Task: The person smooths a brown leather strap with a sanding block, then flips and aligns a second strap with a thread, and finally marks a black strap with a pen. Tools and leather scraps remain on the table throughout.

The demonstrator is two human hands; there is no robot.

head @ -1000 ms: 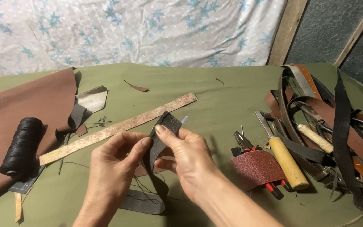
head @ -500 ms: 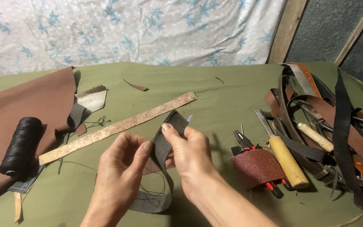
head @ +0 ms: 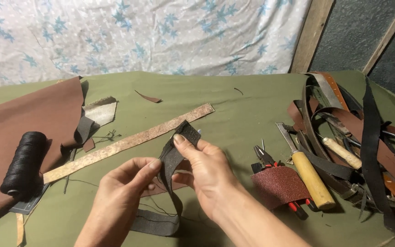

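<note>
Both hands hold a dark grey leather strap (head: 172,158) above the green table. My right hand (head: 206,171) pinches the strap's stitched upper end between thumb and fingers. My left hand (head: 122,187) grips the strap lower down with its fingertips. The strap's loose end curls down onto the cloth near my left wrist. A thin thread trails from it.
A long pale ruler-like strip (head: 129,142) lies diagonally behind the hands. A spool of black thread (head: 24,162) rests on brown leather (head: 28,119) at left. At right lie red sandpaper (head: 280,185), pliers (head: 266,158), a wooden-handled tool (head: 309,176) and a heap of belts (head: 366,132).
The hands have shifted slightly along the strap; my right thumb now presses on the upper end, and the strap has turned a little between the fingers.
</note>
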